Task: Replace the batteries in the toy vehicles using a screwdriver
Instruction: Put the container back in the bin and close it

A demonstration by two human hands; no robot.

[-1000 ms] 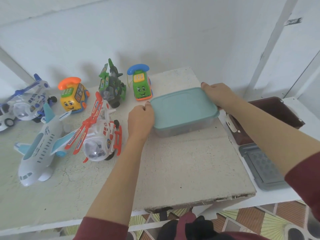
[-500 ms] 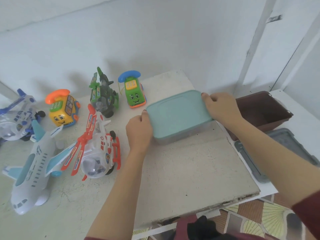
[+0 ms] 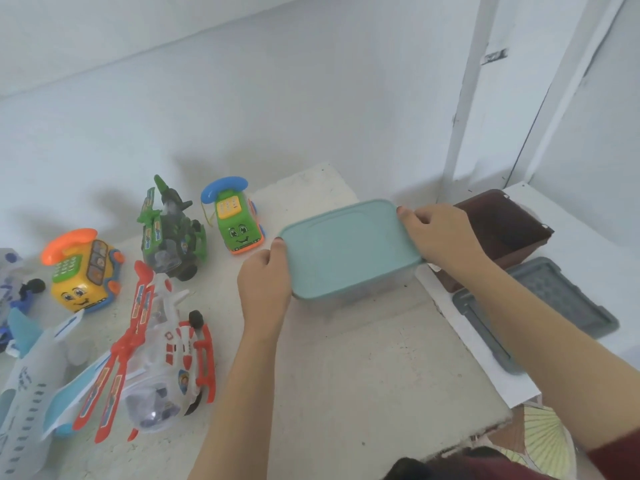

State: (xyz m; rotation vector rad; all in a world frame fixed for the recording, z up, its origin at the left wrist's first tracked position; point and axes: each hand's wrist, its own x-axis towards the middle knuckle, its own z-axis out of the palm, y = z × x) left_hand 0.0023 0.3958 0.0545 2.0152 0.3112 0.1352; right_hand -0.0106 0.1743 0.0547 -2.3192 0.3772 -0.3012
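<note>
A clear plastic box with a teal lid sits at the back right of the white table. My left hand grips its left end and my right hand grips its right end, thumbs on the lid. To the left stand toy vehicles: a green phone car, a green helicopter, a yellow phone car, a red and white helicopter and a white airplane. No screwdriver is in view.
A dark brown bin and a grey tray-like lid lie on a lower white surface right of the table. A blue and white toy is cut off at the left edge. A wall runs close behind.
Both hands kept their hold on the box while the view shifted and turned right. My right hand slid from the far corner to the box's right end.
</note>
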